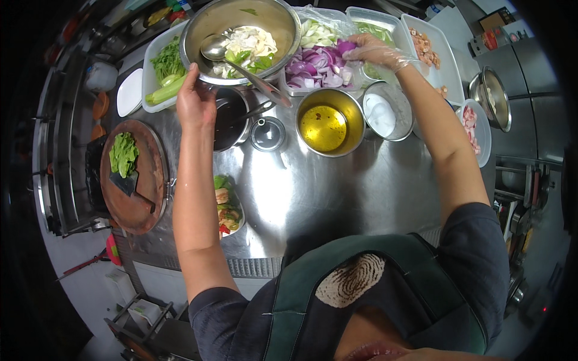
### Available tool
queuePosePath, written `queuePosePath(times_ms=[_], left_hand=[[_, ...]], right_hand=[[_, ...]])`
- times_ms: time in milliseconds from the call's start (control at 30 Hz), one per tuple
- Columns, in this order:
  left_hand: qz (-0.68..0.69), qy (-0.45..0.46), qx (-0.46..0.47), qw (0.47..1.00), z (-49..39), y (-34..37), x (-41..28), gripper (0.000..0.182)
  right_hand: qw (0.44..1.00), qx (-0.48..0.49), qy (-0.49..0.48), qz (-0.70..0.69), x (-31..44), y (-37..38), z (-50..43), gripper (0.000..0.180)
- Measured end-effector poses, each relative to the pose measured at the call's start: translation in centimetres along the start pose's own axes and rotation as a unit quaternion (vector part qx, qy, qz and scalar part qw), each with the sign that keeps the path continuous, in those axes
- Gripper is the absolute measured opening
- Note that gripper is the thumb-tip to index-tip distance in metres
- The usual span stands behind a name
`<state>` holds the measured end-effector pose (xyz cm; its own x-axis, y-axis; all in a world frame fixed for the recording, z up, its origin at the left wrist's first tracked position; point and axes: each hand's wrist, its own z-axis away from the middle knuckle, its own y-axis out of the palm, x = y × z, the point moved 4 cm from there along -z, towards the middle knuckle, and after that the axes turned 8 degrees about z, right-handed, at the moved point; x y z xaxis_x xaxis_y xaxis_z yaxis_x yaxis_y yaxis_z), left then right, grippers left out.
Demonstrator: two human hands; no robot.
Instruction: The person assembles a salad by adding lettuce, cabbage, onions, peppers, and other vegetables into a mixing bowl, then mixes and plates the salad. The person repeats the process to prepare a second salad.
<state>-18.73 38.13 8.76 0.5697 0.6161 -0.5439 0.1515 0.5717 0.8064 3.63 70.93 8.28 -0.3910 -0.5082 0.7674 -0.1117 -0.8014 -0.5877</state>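
My left hand (198, 101), bare, grips the near rim of a steel mixing bowl (195, 34), which is tilted toward me. Inside it are pale sliced pieces, some green leaves and a large metal spoon (253, 77), its handle hanging over the rim. To the right, my right hand (375, 50) wears a clear plastic glove and pinches a piece of red onion (346, 46). This hand is over a plastic tub (311, 91) of cut red onion (318, 65). Pale green sliced vegetable (317, 34) fills the tub behind, partly under clear film.
Nearer me stand a pot of yellow oil (323, 128), a bowl of white powder (379, 115), and a pot of dark liquid (228, 122). A cleaver (124, 182) with lettuce lies on a round chopping board (153, 180). A plate of food (229, 210) is partly behind my left forearm.
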Motion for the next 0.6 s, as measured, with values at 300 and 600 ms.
queuePosePath(times_ms=[300,600], left_hand=[[-0.057,-0.001,-0.013,0.998,-1.3,-0.1,0.7,0.021],[-0.025,-0.015,-0.036,0.999,-0.4,-1.0,-1.2,0.023]], right_hand=[[0.966,0.071,-0.202,-0.144,16.0,-0.5,-3.3,0.06],[0.973,-0.174,-0.146,-0.032,10.6,-1.1,-7.7,0.03]])
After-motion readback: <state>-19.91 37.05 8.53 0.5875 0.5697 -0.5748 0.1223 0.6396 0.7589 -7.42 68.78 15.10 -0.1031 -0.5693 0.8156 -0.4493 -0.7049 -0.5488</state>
